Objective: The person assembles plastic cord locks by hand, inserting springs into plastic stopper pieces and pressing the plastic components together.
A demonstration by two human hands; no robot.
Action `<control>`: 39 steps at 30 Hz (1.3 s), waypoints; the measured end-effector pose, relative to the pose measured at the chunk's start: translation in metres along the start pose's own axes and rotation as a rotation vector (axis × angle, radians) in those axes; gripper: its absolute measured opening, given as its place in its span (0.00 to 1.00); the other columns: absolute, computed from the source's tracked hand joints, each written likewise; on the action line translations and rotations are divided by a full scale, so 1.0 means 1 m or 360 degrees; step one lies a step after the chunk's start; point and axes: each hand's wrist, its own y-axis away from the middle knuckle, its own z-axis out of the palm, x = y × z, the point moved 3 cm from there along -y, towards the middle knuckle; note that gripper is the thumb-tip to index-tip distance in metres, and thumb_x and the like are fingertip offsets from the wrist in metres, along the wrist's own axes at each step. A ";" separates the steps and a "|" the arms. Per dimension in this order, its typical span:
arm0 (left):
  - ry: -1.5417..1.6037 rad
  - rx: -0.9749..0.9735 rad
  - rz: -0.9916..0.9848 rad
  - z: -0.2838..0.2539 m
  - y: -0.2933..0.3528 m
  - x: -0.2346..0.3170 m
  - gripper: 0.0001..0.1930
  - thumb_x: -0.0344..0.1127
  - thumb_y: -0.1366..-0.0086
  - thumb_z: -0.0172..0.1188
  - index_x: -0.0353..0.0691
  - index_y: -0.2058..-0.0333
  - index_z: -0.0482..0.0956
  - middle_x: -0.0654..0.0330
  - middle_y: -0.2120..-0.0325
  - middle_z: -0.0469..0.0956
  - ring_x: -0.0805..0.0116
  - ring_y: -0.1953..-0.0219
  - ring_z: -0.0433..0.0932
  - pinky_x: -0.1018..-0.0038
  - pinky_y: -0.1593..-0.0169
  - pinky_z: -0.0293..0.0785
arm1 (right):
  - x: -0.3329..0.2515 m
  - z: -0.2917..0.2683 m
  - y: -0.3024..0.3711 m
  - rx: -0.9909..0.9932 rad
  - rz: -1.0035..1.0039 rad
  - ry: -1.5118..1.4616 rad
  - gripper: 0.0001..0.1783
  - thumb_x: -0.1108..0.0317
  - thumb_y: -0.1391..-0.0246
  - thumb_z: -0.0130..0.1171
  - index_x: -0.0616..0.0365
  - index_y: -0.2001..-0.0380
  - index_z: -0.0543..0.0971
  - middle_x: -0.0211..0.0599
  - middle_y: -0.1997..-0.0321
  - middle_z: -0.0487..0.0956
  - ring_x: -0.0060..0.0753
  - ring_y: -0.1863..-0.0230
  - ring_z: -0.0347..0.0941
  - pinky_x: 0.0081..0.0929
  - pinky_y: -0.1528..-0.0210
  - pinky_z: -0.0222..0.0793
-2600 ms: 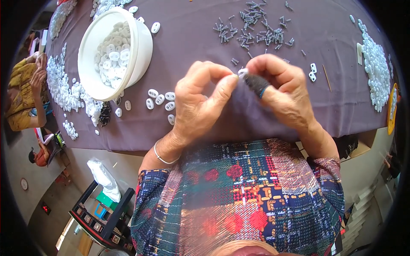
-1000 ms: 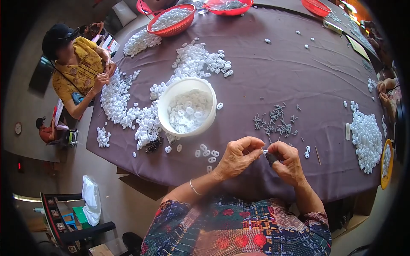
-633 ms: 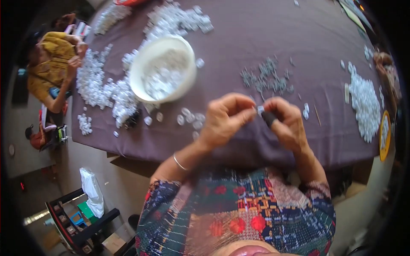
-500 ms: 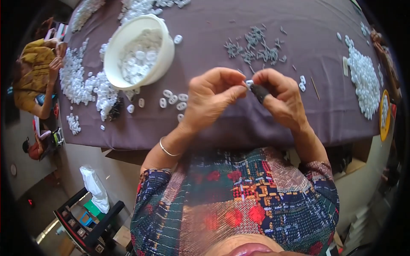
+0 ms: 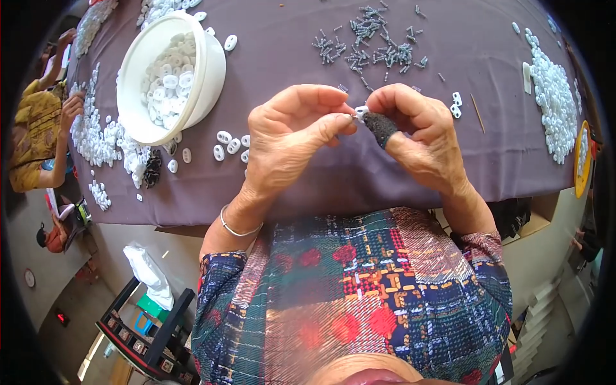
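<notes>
My right hand (image 5: pixel 420 135) pinches a white two-hole cord lock (image 5: pixel 362 111) between forefinger and thumb. A dark fabric wrap (image 5: pixel 380 128) covers that thumb. Close against it, my left hand (image 5: pixel 292 122) has its thumb and forefinger pressed together at the piece's left side; whatever sits between these fingertips is too small to make out. Just beyond both hands lies a loose scatter of small grey coil springs (image 5: pixel 385 51). Two joined or touching white pieces (image 5: pixel 456 105) rest to the right of my right hand.
A white tub (image 5: pixel 215 77) of white pieces stands at left, with loose two-hole pieces (image 5: pixel 224 137) near it. Heaps of small white parts (image 5: pixel 99 131) lie farther left and at right (image 5: pixel 552 102). A thin stick (image 5: pixel 478 113) and a yellow-rimmed tray (image 5: pixel 582 157) are on the right.
The view has shifted, so the tub appears farther left and the springs higher up. My hands stay together at the white piece, with the left fingertips slightly lower beside it.
</notes>
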 end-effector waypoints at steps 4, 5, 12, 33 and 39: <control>-0.0035 -0.0001 -0.0018 -0.004 -0.003 -0.002 0.12 0.27 0.44 0.62 0.32 0.60 0.75 0.57 0.69 0.79 0.72 0.68 0.79 0.82 0.68 0.74 | 0.004 0.003 -0.004 -0.0032 0.0059 -0.0043 0.14 0.82 0.64 0.46 0.69 0.68 0.73 0.30 0.73 0.73 0.15 0.69 0.68 0.14 0.65 0.66; -0.0033 0.0002 -0.0018 -0.003 -0.003 -0.002 0.12 0.27 0.44 0.62 0.32 0.60 0.75 0.57 0.69 0.79 0.72 0.68 0.79 0.82 0.68 0.74 | 0.003 0.002 -0.004 -0.0026 0.0049 -0.0056 0.14 0.82 0.64 0.46 0.69 0.68 0.73 0.30 0.73 0.73 0.15 0.69 0.68 0.14 0.65 0.66; -0.0090 0.0047 -0.0054 -0.002 -0.005 0.001 0.12 0.26 0.44 0.62 0.32 0.61 0.75 0.58 0.69 0.79 0.72 0.68 0.79 0.82 0.67 0.74 | 0.004 0.001 -0.007 -0.0009 0.0034 -0.0005 0.15 0.82 0.64 0.46 0.69 0.68 0.73 0.30 0.72 0.73 0.15 0.70 0.69 0.14 0.66 0.66; -0.0300 0.0171 0.0019 0.004 0.001 0.003 0.10 0.20 0.45 0.60 0.30 0.63 0.75 0.59 0.72 0.78 0.75 0.70 0.77 0.82 0.65 0.75 | 0.014 0.009 -0.007 0.0030 -0.0046 0.0012 0.08 0.80 0.56 0.50 0.65 0.69 0.74 0.30 0.80 0.73 0.14 0.83 0.67 0.15 0.81 0.61; -0.0252 0.0067 0.0111 -0.001 -0.004 0.003 0.11 0.22 0.47 0.63 0.31 0.63 0.75 0.59 0.68 0.78 0.77 0.67 0.76 0.82 0.60 0.74 | 0.014 0.008 -0.008 -0.0006 0.0059 -0.0116 0.07 0.78 0.51 0.51 0.64 0.66 0.75 0.28 0.78 0.73 0.14 0.82 0.67 0.13 0.80 0.63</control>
